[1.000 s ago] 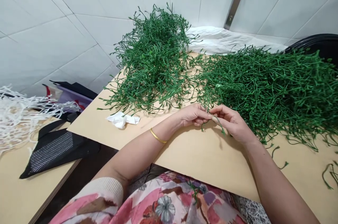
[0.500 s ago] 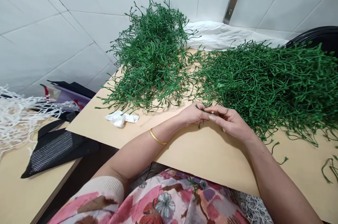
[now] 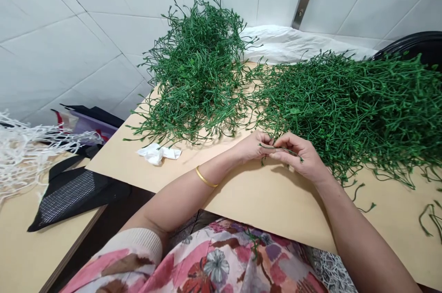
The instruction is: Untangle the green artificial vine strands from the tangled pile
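Note:
My left hand [image 3: 256,146] and my right hand [image 3: 304,157] meet at the middle of the wooden table [image 3: 272,201], fingertips close together. Between them runs a thin green strand [image 3: 281,148], pinched by the fingers of both hands. One end of it sticks out past my right fingers. A loose green heap [image 3: 203,67] rises behind my left hand, and a wider green heap [image 3: 355,104] spreads behind and right of my right hand.
White crumpled tissue [image 3: 155,153] lies left of my hands. Loose green strands [image 3: 430,219] are at the right. A second table at the left holds white strands [image 3: 31,150] and a black mesh item [image 3: 72,196]. Behind stands a tiled wall.
My right fingers have shifted slightly and bent more. More of the green strand now shows across the fingers of both hands.

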Demonstrator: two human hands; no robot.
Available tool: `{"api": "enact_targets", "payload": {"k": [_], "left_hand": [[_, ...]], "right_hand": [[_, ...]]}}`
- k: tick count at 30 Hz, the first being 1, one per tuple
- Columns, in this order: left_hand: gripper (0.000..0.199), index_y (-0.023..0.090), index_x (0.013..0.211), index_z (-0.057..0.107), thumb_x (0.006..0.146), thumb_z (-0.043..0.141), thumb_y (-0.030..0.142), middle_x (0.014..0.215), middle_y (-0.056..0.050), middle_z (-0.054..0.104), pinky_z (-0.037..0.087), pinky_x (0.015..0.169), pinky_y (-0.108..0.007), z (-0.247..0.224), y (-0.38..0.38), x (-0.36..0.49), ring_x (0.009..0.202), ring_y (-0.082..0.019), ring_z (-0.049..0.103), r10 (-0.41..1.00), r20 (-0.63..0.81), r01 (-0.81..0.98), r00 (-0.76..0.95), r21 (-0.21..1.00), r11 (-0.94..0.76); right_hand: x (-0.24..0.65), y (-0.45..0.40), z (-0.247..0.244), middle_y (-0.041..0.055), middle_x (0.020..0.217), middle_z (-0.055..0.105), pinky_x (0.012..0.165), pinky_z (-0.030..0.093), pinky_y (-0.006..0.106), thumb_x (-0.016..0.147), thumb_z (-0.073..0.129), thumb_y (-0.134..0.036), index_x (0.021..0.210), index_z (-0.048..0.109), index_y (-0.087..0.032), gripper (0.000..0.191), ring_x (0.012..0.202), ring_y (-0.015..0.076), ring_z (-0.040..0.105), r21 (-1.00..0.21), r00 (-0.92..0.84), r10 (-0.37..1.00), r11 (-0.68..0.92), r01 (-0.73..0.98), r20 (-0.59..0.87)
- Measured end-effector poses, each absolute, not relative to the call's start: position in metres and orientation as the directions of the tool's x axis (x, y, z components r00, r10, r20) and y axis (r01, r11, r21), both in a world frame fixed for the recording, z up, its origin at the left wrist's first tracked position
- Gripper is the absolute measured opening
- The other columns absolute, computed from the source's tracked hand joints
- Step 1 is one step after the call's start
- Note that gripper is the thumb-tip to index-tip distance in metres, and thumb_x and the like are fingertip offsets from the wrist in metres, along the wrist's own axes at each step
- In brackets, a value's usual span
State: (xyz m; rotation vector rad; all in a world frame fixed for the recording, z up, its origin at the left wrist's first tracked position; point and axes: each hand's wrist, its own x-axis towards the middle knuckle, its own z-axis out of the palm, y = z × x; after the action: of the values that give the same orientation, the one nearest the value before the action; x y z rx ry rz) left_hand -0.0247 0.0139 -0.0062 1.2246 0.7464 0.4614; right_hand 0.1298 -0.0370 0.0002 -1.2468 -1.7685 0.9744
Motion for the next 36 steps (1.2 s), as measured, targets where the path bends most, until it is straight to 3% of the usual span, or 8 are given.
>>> {"api": "enact_targets", "payload": {"k": [3, 7, 15, 18, 22, 25, 36], "left_hand": [[0.047, 0.013, 0.047, 0.037, 0.053, 0.072, 0.044, 0.046, 0.008, 0.026, 0.011, 0.045, -0.022, -0.009, 0.013, -0.022, 0.045, -0.001, 0.02, 0.735, -0.169, 0.09, 0.657, 0.985, 0.146], [0.044, 0.013, 0.049, 0.038, 0.056, 0.069, 0.044, 0.049, 0.007, 0.026, 0.013, 0.046, -0.021, -0.015, 0.013, -0.021, 0.048, -0.002, 0.021, 0.764, -0.141, 0.122, 0.63, 0.989, 0.082], [0.036, 0.014, 0.048, 0.038, 0.058, 0.066, 0.033, 0.046, 0.007, 0.028, 0.016, 0.044, -0.02, -0.016, 0.014, -0.021, 0.046, -0.003, 0.024, 0.77, -0.13, 0.14, 0.624, 0.989, 0.053], [0.031, 0.014, 0.049, 0.04, 0.056, 0.066, 0.029, 0.046, 0.007, 0.029, 0.018, 0.044, -0.02, -0.017, 0.015, -0.021, 0.045, -0.003, 0.025, 0.785, -0.14, 0.13, 0.603, 0.989, 0.077], [0.027, 0.014, 0.049, 0.038, 0.054, 0.064, 0.02, 0.046, 0.008, 0.03, 0.018, 0.044, -0.02, -0.014, 0.017, -0.024, 0.045, -0.002, 0.025, 0.789, -0.169, 0.131, 0.591, 0.985, 0.112], [0.032, 0.015, 0.049, 0.033, 0.054, 0.065, 0.019, 0.044, 0.008, 0.029, 0.018, 0.044, -0.019, -0.01, 0.016, -0.026, 0.043, -0.002, 0.024, 0.77, -0.172, 0.109, 0.615, 0.985, 0.133], [0.037, 0.014, 0.051, 0.041, 0.054, 0.072, 0.034, 0.044, 0.008, 0.034, 0.017, 0.042, -0.019, -0.007, 0.017, -0.026, 0.04, -0.001, 0.026, 0.729, -0.186, 0.05, 0.658, 0.978, 0.205]], "right_hand": [[0.129, -0.038, 0.0, -0.0053, 0.06, 0.042, 0.051, 0.029, 0.021, 0.07, 0.064, -0.036, 0.076, 0.05, -0.018, 0.023, 0.053, 0.0073, 0.035, -0.824, -0.22, 0.965, 0.239, 0.514, 0.142], [0.128, -0.037, -0.002, -0.0056, 0.058, 0.039, 0.05, 0.028, 0.021, 0.074, 0.06, -0.038, 0.074, 0.048, -0.019, 0.023, 0.052, 0.007, 0.034, -0.761, -0.219, 0.956, 0.287, 0.582, 0.193], [0.129, -0.036, -0.002, -0.0028, 0.062, 0.048, 0.052, 0.032, 0.02, 0.083, 0.048, -0.032, 0.074, 0.05, -0.018, 0.017, 0.054, 0.0075, 0.041, -0.695, -0.276, 0.928, 0.37, 0.616, 0.25], [0.131, -0.036, 0.0, 0.0008, 0.072, 0.058, 0.059, 0.038, 0.022, 0.084, 0.047, -0.03, 0.083, 0.056, -0.019, 0.014, 0.062, 0.0101, 0.05, -0.692, -0.321, 0.909, 0.412, 0.593, 0.266], [0.131, -0.036, -0.002, 0.0058, 0.093, 0.066, 0.075, 0.044, 0.029, 0.083, 0.05, -0.027, 0.099, 0.062, -0.021, 0.022, 0.083, 0.0158, 0.059, -0.731, -0.355, 0.88, 0.465, 0.499, 0.317], [0.13, -0.036, -0.005, 0.0048, 0.088, 0.068, 0.073, 0.046, 0.029, 0.08, 0.053, -0.025, 0.095, 0.066, -0.022, 0.02, 0.08, 0.0156, 0.06, -0.792, -0.305, 0.893, 0.439, 0.424, 0.332], [0.118, -0.042, -0.004, 0.0027, 0.076, 0.067, 0.068, 0.046, 0.029, 0.074, 0.06, -0.025, 0.079, 0.069, -0.02, 0.011, 0.073, 0.0146, 0.06, -0.925, -0.074, 0.961, 0.278, 0.26, 0.268]]}}
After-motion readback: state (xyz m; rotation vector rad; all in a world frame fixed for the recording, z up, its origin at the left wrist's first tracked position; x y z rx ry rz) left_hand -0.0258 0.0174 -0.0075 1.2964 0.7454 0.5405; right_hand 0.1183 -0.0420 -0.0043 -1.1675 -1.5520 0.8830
